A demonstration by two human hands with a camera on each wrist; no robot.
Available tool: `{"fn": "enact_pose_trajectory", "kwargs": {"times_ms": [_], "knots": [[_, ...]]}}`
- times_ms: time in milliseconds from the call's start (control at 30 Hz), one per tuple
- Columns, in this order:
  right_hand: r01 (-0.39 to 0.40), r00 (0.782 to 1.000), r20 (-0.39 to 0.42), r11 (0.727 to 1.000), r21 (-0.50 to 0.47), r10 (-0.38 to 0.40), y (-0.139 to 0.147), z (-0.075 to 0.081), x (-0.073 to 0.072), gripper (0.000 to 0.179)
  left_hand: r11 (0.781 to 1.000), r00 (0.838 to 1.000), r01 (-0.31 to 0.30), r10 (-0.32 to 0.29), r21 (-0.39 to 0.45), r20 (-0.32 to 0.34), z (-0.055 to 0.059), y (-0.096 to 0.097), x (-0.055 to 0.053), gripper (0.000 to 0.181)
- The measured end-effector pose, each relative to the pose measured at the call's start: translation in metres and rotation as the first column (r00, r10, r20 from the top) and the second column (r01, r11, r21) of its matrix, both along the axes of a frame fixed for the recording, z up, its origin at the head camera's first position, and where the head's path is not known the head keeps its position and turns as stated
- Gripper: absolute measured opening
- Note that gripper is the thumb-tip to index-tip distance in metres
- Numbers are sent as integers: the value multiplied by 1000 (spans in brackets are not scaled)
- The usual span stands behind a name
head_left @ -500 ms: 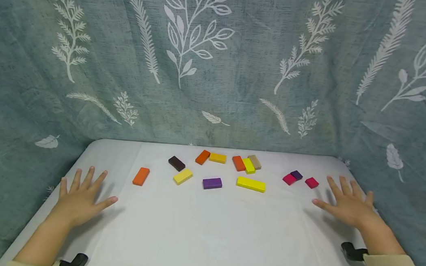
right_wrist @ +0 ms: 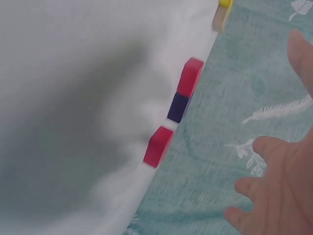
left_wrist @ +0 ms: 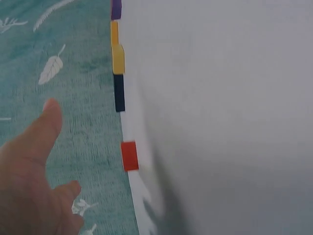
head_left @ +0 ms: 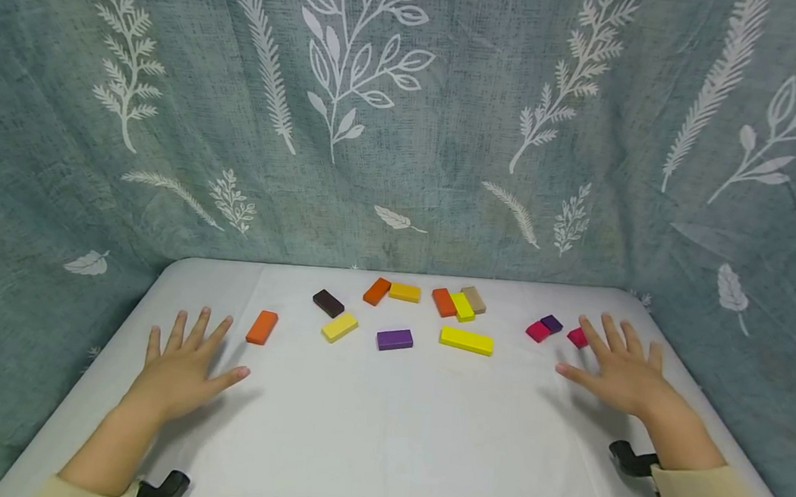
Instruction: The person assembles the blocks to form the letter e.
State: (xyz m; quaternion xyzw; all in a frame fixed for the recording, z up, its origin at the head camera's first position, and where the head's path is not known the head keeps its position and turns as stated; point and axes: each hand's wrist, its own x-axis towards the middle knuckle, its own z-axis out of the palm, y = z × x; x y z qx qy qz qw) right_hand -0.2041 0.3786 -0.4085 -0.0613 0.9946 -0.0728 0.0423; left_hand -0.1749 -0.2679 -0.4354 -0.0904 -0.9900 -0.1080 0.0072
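Note:
My left hand (head_left: 181, 372) hovers palm down over the left of the table, fingers spread and holding nothing. Nearest to it lies an orange block (head_left: 261, 327). On the right, my right hand (head_left: 626, 373) is likewise spread above the cloth, its fingertips overlapping a crimson block (head_left: 577, 337) in the head view. Beside that block, another crimson block (head_left: 538, 331) touches a dark purple block (head_left: 551, 323). The right wrist view shows this crimson block (right_wrist: 157, 147) below the purple block (right_wrist: 179, 106). Each hand casts a shadow on the white cloth.
Mid-table are a black block (head_left: 328, 303), pale yellow block (head_left: 340, 327), purple block (head_left: 395, 339) and long yellow block (head_left: 466, 341). Behind them sit an orange block (head_left: 377, 291), amber block (head_left: 405, 292), red-orange block (head_left: 444, 302), yellow block (head_left: 462, 306) and tan block (head_left: 474, 299). A leaf-patterned curtain (head_left: 454, 229) hangs behind.
Both hands have moved inward, the left one to the right toward the orange block and the right one to the left over the crimson block. The blocks lie as before.

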Motion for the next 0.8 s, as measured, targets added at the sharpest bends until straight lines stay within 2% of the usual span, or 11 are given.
{"fn": "enact_pose_trajectory", "kwargs": {"times_ms": [300, 800], "knots": [[-21, 1000, -19, 999, -29, 20, -26, 1, -4, 106, 999, 999, 34, -34, 6, -28, 3, 27, -9, 96], [-134, 988, -87, 990, -35, 131, -68, -6, -16, 98, 991, 990, 131, -129, 33, -62, 0, 76, -29, 94]]}}
